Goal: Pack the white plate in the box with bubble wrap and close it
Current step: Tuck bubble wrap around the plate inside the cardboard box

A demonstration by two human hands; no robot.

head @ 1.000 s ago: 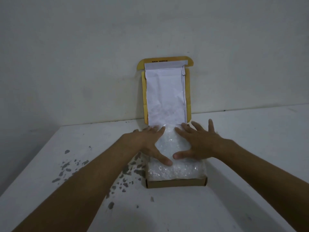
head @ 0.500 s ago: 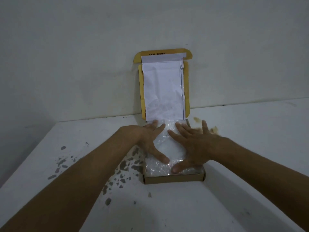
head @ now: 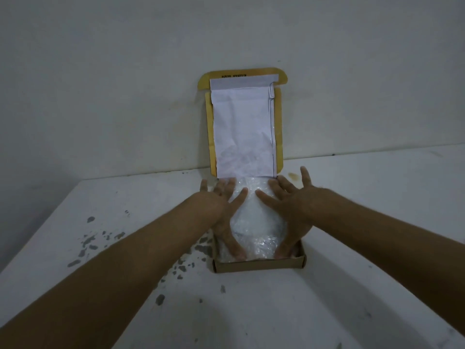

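White table (head: 327,298), paint-chipped left of the box (head: 259,266), meets a bare wall (head: 125,71). Inside the box, the plate (head: 256,217) lies under bubble wrap (head: 261,244). My left hand (head: 224,210) and right hand (head: 292,210) press it, fingers spread flat. Behind, the lid (head: 245,122) stands against the wall.

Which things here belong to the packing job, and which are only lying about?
For the job:
cardboard box
open lid
bubble wrap
left hand
right hand

Not for the job:
dark flecks on the table
yellowish stain
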